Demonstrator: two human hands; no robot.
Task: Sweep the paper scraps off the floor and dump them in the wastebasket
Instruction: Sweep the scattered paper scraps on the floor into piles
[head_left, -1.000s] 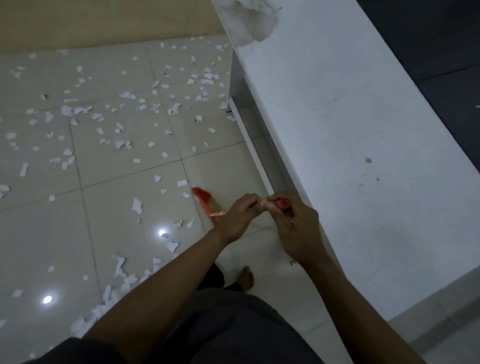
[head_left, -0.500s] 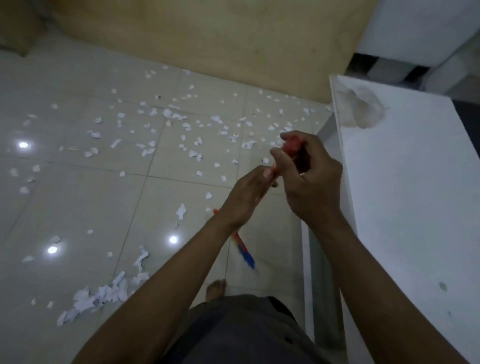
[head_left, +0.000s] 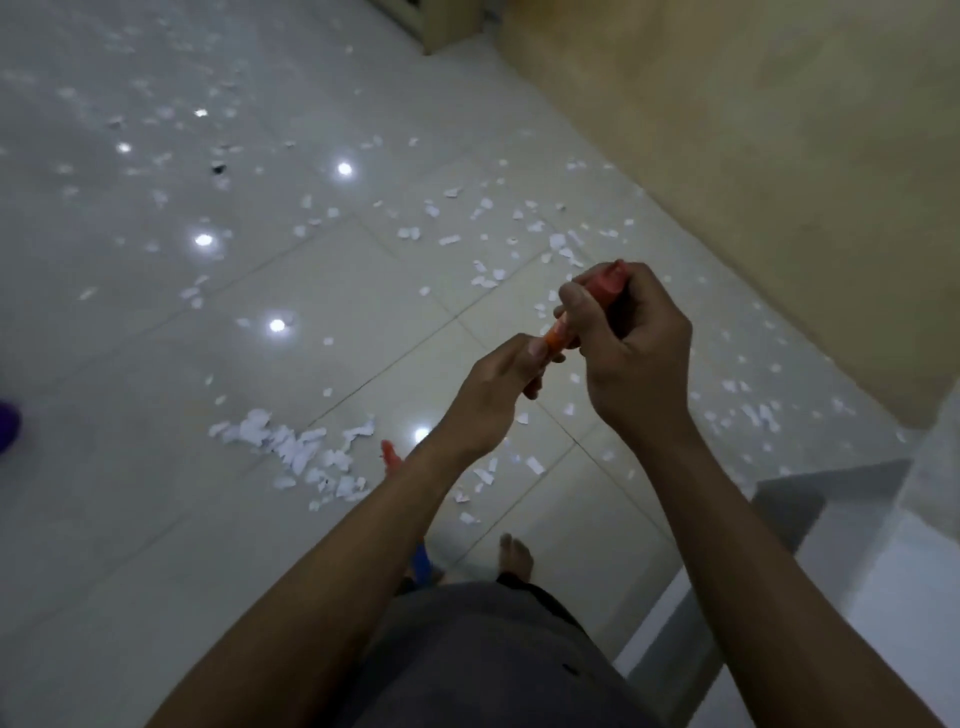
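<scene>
Orange-red plastic marks the broom handle (head_left: 602, 280), and both hands have kept hold of it while the view has swung round. A second ago the white surface (head_left: 857, 582) filled the right side; now only its corner shows at lower right, and the beige wall (head_left: 779, 156) runs diagonally above. The right hand (head_left: 641, 338) has its grip clamped round the handle's top, and the left hand (head_left: 493, 389) has its grip closed on the shaft just below. The broom head, which lay out on the tiles ahead, is now drawn back near the bare foot (head_left: 516, 553), where a blue tip (head_left: 423, 564) peeks from behind the left forearm. That looks like a reset for a fresh stroke, not progress in itself. The paper scraps (head_left: 296, 447) are small, torn, white bits: one loose heap lies on the floor (head_left: 130, 519) left of the feet, with many more scattered toward the wall. No wastebasket is in view.
</scene>
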